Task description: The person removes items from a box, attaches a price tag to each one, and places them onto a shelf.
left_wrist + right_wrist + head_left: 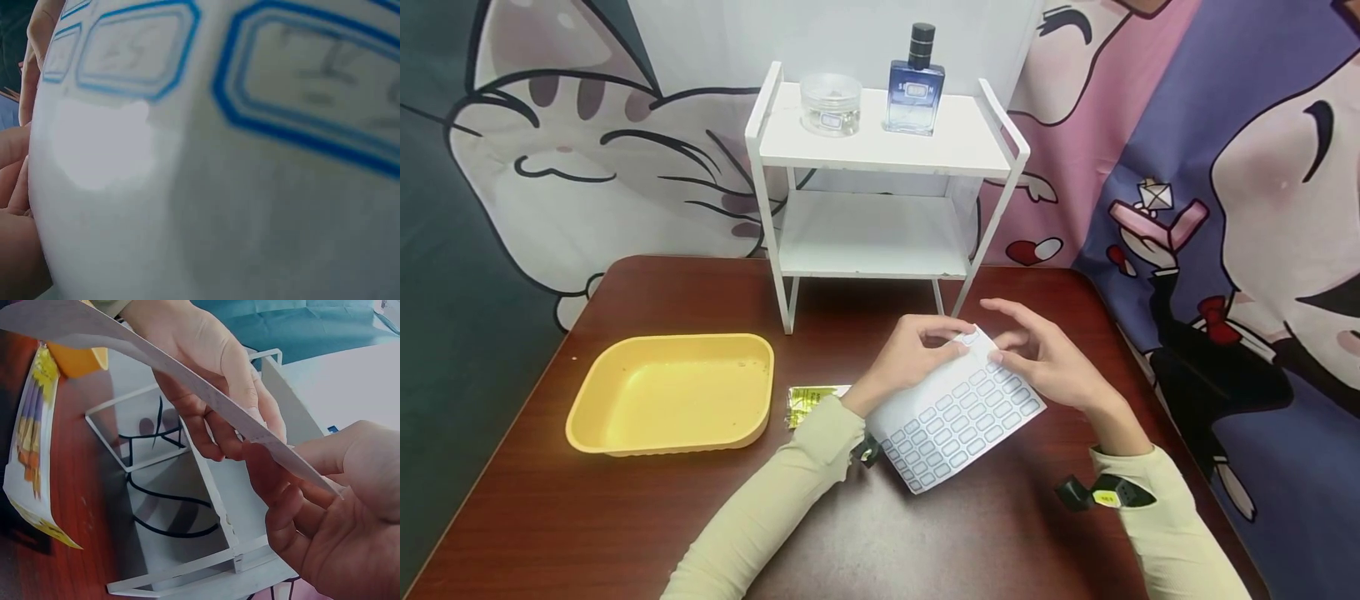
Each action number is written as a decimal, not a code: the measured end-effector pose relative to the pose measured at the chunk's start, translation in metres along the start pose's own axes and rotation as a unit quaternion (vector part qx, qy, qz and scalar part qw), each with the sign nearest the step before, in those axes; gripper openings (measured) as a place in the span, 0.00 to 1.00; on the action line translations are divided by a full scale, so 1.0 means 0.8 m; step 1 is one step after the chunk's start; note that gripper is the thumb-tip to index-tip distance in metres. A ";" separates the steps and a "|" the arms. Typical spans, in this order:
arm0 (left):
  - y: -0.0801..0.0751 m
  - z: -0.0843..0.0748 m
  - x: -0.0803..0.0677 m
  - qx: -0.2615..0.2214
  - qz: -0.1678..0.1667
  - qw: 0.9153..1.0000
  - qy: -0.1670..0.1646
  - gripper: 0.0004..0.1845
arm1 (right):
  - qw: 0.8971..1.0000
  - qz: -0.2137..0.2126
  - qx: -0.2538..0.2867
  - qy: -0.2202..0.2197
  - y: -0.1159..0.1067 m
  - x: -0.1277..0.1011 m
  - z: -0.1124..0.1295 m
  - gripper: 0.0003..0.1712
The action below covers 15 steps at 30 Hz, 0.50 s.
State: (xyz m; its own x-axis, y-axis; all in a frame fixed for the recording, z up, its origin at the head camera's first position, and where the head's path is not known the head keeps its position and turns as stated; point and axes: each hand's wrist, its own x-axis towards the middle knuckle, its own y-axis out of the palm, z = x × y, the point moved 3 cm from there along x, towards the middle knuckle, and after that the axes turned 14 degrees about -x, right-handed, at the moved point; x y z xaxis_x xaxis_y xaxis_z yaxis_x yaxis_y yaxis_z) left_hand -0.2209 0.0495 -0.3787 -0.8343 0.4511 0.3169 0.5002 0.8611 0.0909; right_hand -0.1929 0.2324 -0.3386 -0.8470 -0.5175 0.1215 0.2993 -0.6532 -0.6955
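Observation:
A white sheet of blue-bordered labels (958, 412) is held tilted just above the brown table (625, 517). My left hand (951, 337) pinches its far corner from the left. My right hand (1003, 350) meets the same corner from the right, the other fingers spread. In the right wrist view the label sheet (156, 359) runs edge-on between the left hand (212, 381) and the right hand (325, 506), whose thumb lies above the edge and fingers curl below it. The left wrist view is filled by the blurred label sheet (250, 187).
A yellow tray (587, 417) sits at the left. A yellow packet (808, 402) lies beside my left wrist. Behind the hands stands a white two-tier rack (880, 158) with a clear jar (830, 104) and a blue perfume bottle (915, 83) on top.

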 end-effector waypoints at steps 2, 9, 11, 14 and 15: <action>-0.002 0.001 0.000 -0.001 0.000 1.000 0.001 0.13 | 1.000 0.000 -0.007 -0.001 0.002 0.001 -0.001 0.39; -0.008 0.004 0.000 0.014 0.004 1.000 0.005 0.10 | 1.000 -0.002 -0.018 0.002 0.008 0.002 -0.003 0.41; -0.009 0.005 0.001 0.023 0.005 1.000 0.016 0.09 | 1.000 -0.004 -0.016 0.003 0.009 0.003 -0.004 0.41; -0.011 0.006 0.001 0.028 0.008 0.999 0.026 0.08 | 1.000 -0.007 -0.018 0.005 0.011 0.004 -0.006 0.41; -0.012 0.006 0.001 0.030 0.009 0.999 0.027 0.08 | 1.000 -0.008 -0.020 0.006 0.012 0.004 -0.007 0.41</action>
State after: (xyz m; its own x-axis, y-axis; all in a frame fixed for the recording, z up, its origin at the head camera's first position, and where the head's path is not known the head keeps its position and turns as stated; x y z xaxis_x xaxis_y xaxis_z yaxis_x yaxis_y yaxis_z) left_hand -0.2276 0.0432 -0.3842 -0.8110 0.4551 0.3677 0.4991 0.8661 0.0290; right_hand -0.1954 0.2275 -0.3483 -0.8567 -0.5005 0.1250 0.2676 -0.6383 -0.7218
